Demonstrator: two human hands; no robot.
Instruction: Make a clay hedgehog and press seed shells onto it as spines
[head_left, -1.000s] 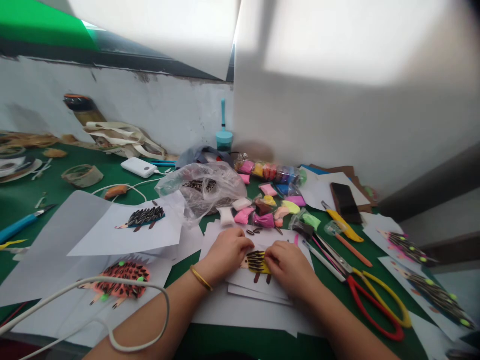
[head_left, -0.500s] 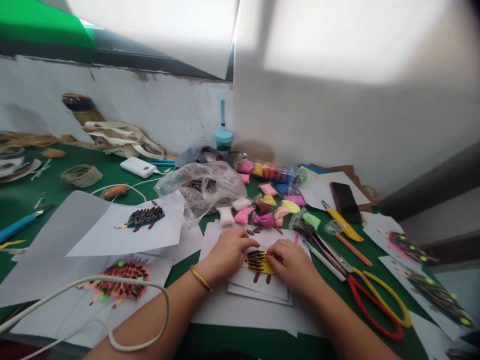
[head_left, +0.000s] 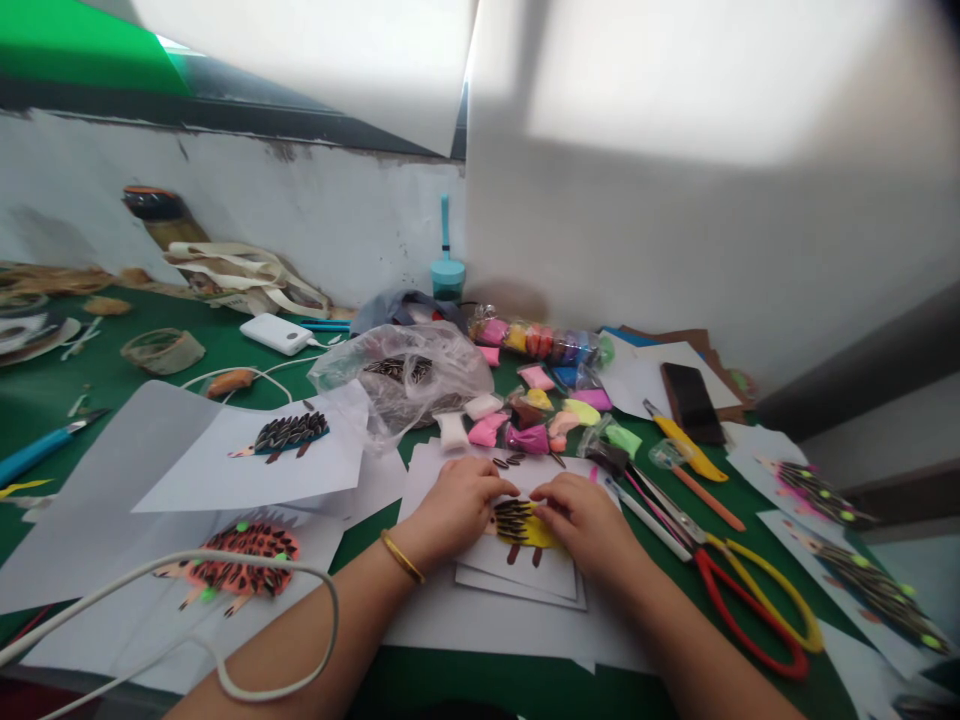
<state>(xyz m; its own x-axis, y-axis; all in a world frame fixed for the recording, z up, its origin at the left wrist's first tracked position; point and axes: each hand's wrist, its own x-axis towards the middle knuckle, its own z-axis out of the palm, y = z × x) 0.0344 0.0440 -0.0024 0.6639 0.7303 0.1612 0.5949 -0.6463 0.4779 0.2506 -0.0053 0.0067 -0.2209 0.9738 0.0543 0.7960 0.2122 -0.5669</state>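
Observation:
Between my two hands lies a yellow clay hedgehog (head_left: 538, 535) on white paper, with brown legs and a pale face at its left end. Rows of striped sunflower seeds (head_left: 513, 521) stick out of its left part; bare yellow clay shows on the right. My left hand (head_left: 466, 502) rests on the paper at the hedgehog's upper left, forefinger stretched toward its back. At the hedgehog's upper right, my right hand (head_left: 576, 520) has its thumb and forefinger tips slightly apart over the clay. No seed can be made out in either hand. Loose seeds (head_left: 510, 461) lie just beyond.
Behind are a plastic bag of seeds (head_left: 401, 372) and several colored clay packets (head_left: 529, 437). Scissors (head_left: 701, 540), a yellow cutter (head_left: 691, 450) and a phone (head_left: 691, 402) lie right. Finished hedgehogs (head_left: 247, 558) flank both sides. A white cable (head_left: 330, 600) loops over my left forearm.
My right hand has shifted slightly up and away from the hedgehog, and its pinched fingertips have parted, baring more yellow clay. My left hand has stayed in place.

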